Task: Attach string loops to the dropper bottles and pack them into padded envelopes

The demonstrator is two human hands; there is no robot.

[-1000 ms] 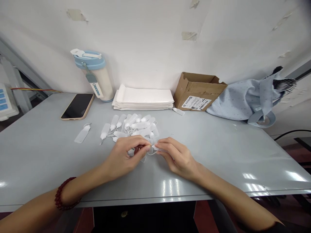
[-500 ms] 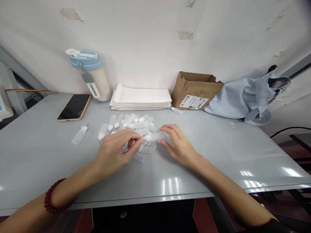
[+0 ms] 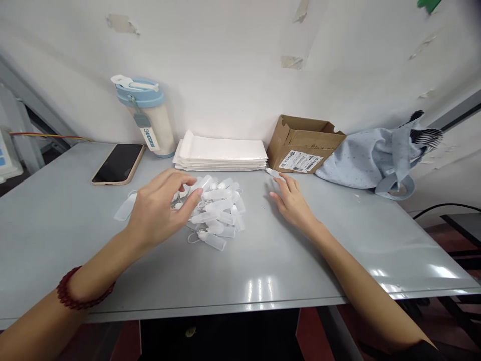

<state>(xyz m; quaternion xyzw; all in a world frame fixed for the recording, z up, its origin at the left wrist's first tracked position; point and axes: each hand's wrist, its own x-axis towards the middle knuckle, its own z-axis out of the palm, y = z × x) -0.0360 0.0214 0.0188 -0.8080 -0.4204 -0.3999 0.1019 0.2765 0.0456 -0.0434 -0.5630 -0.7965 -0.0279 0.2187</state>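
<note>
Bottles (image 3: 214, 240) of cloudy plastic, slim and round, lie in a loose heap on the smooth grey table (image 3: 281, 271). Most of them are together; one bottle (image 3: 125, 207) is apart beside your left hand (image 3: 152, 210), and one small bottle (image 3: 272, 173) lies near the stiff cardboard box (image 3: 283, 145). Your left hand has thumb and fingers wide, above the heap's left side; your right hand (image 3: 295, 205) is also spread, close to the small bottle. I see nothing held in either. The clearly visible bottles have white caps (image 3: 203, 234) on (the covered ones I cannot tell), with thin curved loops (image 3: 192, 240).
</note>
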